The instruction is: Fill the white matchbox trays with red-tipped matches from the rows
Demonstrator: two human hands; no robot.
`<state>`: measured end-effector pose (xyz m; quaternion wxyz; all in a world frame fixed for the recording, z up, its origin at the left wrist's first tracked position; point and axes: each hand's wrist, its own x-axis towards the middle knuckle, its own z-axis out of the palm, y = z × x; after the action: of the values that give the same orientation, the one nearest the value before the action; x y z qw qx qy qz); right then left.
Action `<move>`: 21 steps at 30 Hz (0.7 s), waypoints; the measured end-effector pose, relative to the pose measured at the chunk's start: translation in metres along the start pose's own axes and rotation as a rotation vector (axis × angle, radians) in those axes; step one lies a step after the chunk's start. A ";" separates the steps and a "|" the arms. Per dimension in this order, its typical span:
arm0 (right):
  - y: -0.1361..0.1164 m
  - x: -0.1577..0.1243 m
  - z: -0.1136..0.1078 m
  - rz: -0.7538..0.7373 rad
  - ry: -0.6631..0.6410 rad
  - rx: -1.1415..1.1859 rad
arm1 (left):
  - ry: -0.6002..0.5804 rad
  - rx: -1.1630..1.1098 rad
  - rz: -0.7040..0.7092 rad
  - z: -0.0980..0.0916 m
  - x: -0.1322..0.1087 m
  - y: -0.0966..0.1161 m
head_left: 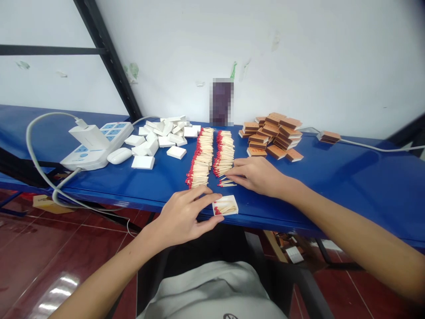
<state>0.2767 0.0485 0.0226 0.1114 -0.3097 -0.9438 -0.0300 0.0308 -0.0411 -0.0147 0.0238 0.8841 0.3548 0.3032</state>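
Observation:
Between its thumb and fingertips, my left hand (pixel 186 217) steadies a white matchbox tray (pixel 234 199) at the table's front edge. Several red-tipped matches (pixel 226 208) lie inside that tray. My right hand (pixel 259 176) is closed in a pinch at the near end of the right row of matches (pixel 226 150), its fingertips on a few loose matches (pixel 227 182). A longer row of matches (pixel 201 157) lies just to the left, heads pointing left. The exact number of matches in the pinch is hidden.
A heap of white trays (pixel 142 162) lies back left, beside a power strip (pixel 119 131) with a charger (pixel 89 137), a cable and a white rounded case (pixel 119 156). Brown matchboxes (pixel 271 129) are piled back right; another matchbox (pixel 328 137) lies farther right by a cable.

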 end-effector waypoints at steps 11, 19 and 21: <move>0.000 0.006 0.005 0.074 -0.023 0.162 | 0.007 -0.010 0.013 0.001 0.000 0.000; -0.005 0.006 0.000 0.122 -0.065 0.250 | 0.015 -0.012 0.028 0.002 -0.001 -0.001; -0.007 0.005 -0.003 0.137 -0.079 0.269 | 0.010 -0.015 0.020 0.001 -0.001 -0.001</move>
<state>0.2690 0.0455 0.0267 0.1166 -0.3563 -0.9197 0.1166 0.0300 -0.0410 -0.0164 0.0257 0.8860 0.3435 0.3105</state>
